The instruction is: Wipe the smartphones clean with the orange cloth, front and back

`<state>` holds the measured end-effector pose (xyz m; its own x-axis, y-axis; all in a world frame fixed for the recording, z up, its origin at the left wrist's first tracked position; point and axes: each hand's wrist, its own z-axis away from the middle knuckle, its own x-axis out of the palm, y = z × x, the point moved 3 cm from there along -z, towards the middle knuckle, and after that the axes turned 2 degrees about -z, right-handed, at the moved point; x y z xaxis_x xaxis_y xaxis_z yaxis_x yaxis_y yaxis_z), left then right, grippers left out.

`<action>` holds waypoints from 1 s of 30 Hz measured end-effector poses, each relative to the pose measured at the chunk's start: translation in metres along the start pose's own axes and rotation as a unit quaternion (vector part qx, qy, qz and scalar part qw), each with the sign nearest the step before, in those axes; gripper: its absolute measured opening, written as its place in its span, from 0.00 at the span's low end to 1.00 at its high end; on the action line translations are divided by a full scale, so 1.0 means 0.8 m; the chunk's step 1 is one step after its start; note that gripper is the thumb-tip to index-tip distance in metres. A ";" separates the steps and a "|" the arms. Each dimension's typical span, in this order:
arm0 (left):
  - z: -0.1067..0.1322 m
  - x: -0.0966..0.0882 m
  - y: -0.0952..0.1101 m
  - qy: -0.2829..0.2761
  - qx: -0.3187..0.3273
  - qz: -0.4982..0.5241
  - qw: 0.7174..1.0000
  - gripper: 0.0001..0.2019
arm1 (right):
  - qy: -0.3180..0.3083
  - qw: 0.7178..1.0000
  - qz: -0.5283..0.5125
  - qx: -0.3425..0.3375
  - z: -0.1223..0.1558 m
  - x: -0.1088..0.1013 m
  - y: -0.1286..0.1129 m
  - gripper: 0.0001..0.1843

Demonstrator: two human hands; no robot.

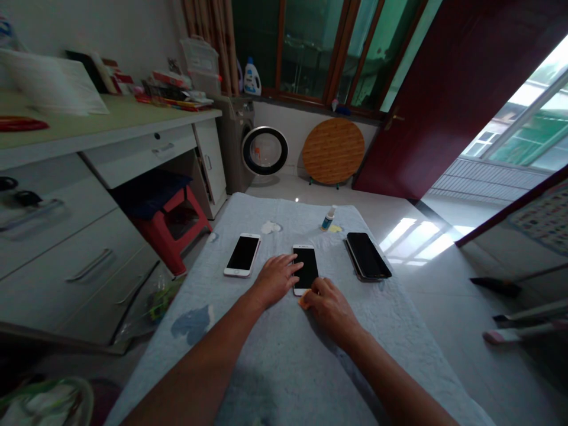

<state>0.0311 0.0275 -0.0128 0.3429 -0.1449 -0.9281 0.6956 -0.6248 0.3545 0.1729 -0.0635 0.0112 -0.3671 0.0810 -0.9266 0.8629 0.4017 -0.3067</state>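
Observation:
A white-framed smartphone [306, 264] with a dark screen lies face up on the cloth-covered table. Over its left edge rests my left hand [277, 278], open, fingers stretched onto the screen. My right hand [329, 305] is closed on a small orange cloth [305, 299] at the phone's lower right corner; most of the cloth is hidden under the fingers. Another white smartphone [243, 255] lies to the left. On the right a black phone [367, 255] sits on top of another flat device. A small spray bottle [329, 218] with a blue label stands behind them.
The pale blue cloth [275, 378] covers the table. A white desk [146, 139] with drawers stands left, a red stool [173, 219] under it. Farther back are a washing machine [237, 142] with its door open, a round wooden tabletop [333, 151] and a dark red door [426, 89].

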 end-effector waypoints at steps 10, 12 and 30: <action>0.000 0.003 -0.001 0.004 0.005 -0.018 1.000 0.20 | 0.024 0.998 0.043 -0.026 0.009 0.006 0.002 0.04; 0.000 0.004 -0.001 0.006 0.002 -0.016 1.000 0.20 | 0.022 0.997 0.060 -0.040 0.005 0.012 -0.005 0.06; -0.001 0.000 -0.002 -0.003 0.005 -0.005 1.000 0.20 | 0.011 0.995 0.100 -0.021 0.019 0.010 -0.006 0.08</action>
<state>0.0305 0.0287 -0.0136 0.3318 -0.1438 -0.9323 0.6922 -0.6344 0.3441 0.1706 -0.0784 0.0018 -0.1966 0.1826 -0.9633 0.9043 0.4136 -0.1062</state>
